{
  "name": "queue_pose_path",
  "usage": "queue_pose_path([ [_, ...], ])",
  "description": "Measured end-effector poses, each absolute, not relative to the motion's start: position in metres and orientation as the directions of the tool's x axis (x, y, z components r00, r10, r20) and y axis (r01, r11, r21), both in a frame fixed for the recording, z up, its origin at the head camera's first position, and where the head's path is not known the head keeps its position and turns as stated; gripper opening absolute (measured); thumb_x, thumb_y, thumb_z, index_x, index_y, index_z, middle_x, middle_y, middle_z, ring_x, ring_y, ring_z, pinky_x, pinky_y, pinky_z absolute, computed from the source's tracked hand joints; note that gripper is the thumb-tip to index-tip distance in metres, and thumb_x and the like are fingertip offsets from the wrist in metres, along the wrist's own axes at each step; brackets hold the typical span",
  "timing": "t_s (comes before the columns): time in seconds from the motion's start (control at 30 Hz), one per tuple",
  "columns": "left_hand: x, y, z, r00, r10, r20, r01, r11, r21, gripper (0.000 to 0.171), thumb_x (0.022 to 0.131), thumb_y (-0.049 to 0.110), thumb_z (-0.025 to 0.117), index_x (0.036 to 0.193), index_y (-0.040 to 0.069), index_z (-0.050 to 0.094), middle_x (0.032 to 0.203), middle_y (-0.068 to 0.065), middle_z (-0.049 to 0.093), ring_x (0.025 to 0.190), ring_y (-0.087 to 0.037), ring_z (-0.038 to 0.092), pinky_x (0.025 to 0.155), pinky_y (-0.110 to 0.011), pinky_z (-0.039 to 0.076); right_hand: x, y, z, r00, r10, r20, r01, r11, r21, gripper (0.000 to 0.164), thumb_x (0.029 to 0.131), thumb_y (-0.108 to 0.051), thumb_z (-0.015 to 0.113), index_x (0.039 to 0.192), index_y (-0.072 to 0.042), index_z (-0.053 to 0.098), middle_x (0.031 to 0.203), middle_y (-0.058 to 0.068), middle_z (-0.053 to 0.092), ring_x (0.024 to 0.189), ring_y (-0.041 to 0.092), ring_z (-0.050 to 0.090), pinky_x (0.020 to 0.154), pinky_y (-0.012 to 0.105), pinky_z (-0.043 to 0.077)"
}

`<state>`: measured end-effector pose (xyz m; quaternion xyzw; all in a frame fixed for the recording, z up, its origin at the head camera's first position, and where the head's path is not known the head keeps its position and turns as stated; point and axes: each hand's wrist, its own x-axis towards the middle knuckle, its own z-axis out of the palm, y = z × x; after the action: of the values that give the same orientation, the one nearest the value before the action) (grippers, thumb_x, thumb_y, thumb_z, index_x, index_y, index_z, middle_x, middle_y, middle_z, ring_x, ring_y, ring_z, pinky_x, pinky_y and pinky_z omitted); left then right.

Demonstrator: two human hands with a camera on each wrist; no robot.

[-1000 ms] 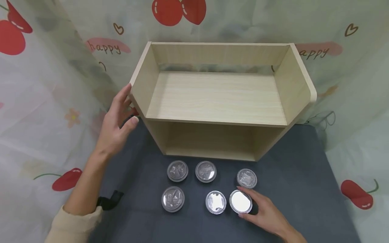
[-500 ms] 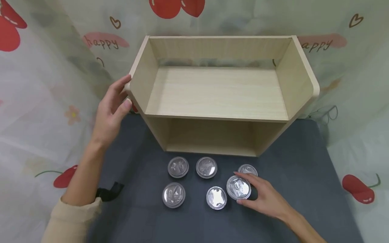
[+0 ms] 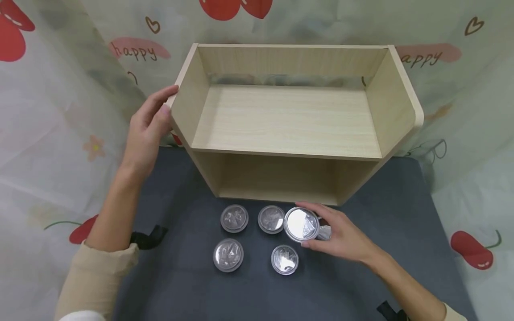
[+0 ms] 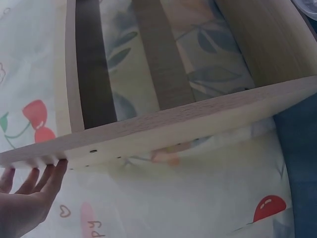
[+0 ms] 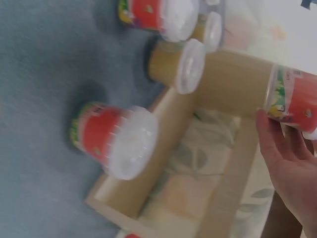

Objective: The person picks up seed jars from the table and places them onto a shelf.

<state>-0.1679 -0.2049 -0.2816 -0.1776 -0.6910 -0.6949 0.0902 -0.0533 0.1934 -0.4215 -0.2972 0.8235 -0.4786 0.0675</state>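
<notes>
My right hand (image 3: 341, 232) grips a small round jar (image 3: 301, 224) by its sides, lifted above the dark table cover. The right wrist view shows the held jar (image 5: 297, 101) with a red label, at the fingertips of the right hand (image 5: 292, 168). Partly hidden by those fingers in the head view is another clear-lidded jar (image 3: 324, 232). With fingers extended, my left hand (image 3: 146, 129) touches the left side panel of a pale wooden two-tier shelf (image 3: 285, 120). In the left wrist view, the left hand (image 4: 27, 206) has its fingertips against the panel's outer face.
Several more jars stand before the shelf: two nearer it, a left jar (image 3: 234, 218) and a right jar (image 3: 271, 219), and two closer to me, a left jar (image 3: 228, 255) and a right jar (image 3: 284, 260). A printed curtain (image 3: 305, 20) hangs behind and beside.
My right hand has raised its jar from the table and carried it left and toward the shelf. My left hand has shifted upward along the shelf's side panel.
</notes>
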Motion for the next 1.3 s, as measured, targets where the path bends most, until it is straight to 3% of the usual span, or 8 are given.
queue_pose_path([
  [0.1,-0.17,-0.205,-0.283,-0.924,0.107,0.368,0.367,-0.026,0.93,0.041,0.102,0.019,0.054,0.142,0.007,0.054,0.135,-0.017,0.052,0.112,-0.028,0.057,0.093,-0.029,0.049,-0.06,0.191,-0.412,-0.803,-0.57,0.172,-0.412,0.324,-0.852,0.078,0.079,-0.019,0.086,0.147,-0.015,0.047,0.142,-0.002,0.055,0.119,0.015,0.059,0.097,0.024,0.047],
  [0.27,-0.174,-0.205,-0.283,-0.925,0.107,0.364,0.361,-0.046,0.931,0.041,0.103,0.019,0.053,0.142,0.006,0.053,0.127,-0.016,0.054,0.11,-0.027,0.057,0.092,-0.028,0.049,-0.067,0.186,-0.396,-0.793,-0.584,0.172,-0.406,0.298,-0.864,0.08,0.078,-0.017,0.086,0.148,-0.019,0.046,0.143,0.0,0.053,0.119,0.014,0.058,0.095,0.025,0.048],
  [0.57,-0.183,-0.203,-0.278,-0.951,0.08,0.298,0.291,-0.083,0.953,0.04,0.104,0.023,0.052,0.142,0.009,0.055,0.148,-0.009,0.045,0.12,-0.027,0.051,0.094,-0.033,0.047,-0.08,0.177,-0.363,-0.757,-0.625,0.191,-0.441,0.273,-0.855,0.082,0.081,-0.014,0.084,0.151,-0.021,0.041,0.142,-0.003,0.053,0.121,0.014,0.057,0.099,0.028,0.047],
  [0.83,-0.187,-0.201,-0.276,-0.963,0.051,0.265,0.257,-0.123,0.959,0.036,0.104,0.02,0.052,0.137,0.009,0.058,0.141,-0.011,0.048,0.116,-0.026,0.053,0.091,-0.037,0.047,-0.094,0.165,-0.331,-0.711,-0.668,0.218,-0.474,0.227,-0.851,0.08,0.082,-0.012,0.082,0.15,-0.019,0.041,0.133,-0.003,0.059,0.119,0.014,0.058,0.101,0.035,0.047],
  [1.07,-0.187,-0.201,-0.278,-0.962,0.047,0.269,0.262,-0.119,0.958,0.035,0.103,0.019,0.054,0.136,0.009,0.059,0.141,-0.011,0.049,0.12,-0.025,0.05,0.091,-0.037,0.046,-0.104,0.152,-0.311,-0.685,-0.683,0.252,-0.529,0.229,-0.817,0.077,0.081,-0.014,0.084,0.147,-0.017,0.046,0.131,-0.005,0.06,0.117,0.012,0.058,0.1,0.031,0.046],
  [1.3,-0.188,-0.201,-0.281,-0.957,0.045,0.287,0.282,-0.094,0.955,0.034,0.104,0.019,0.052,0.135,0.011,0.06,0.138,-0.01,0.05,0.116,-0.024,0.051,0.088,-0.036,0.047,-0.115,0.144,-0.297,-0.677,-0.7,0.226,-0.49,0.2,-0.848,0.075,0.084,-0.011,0.08,0.149,-0.013,0.043,0.135,-0.004,0.057,0.118,0.012,0.057,0.097,0.035,0.049],
])
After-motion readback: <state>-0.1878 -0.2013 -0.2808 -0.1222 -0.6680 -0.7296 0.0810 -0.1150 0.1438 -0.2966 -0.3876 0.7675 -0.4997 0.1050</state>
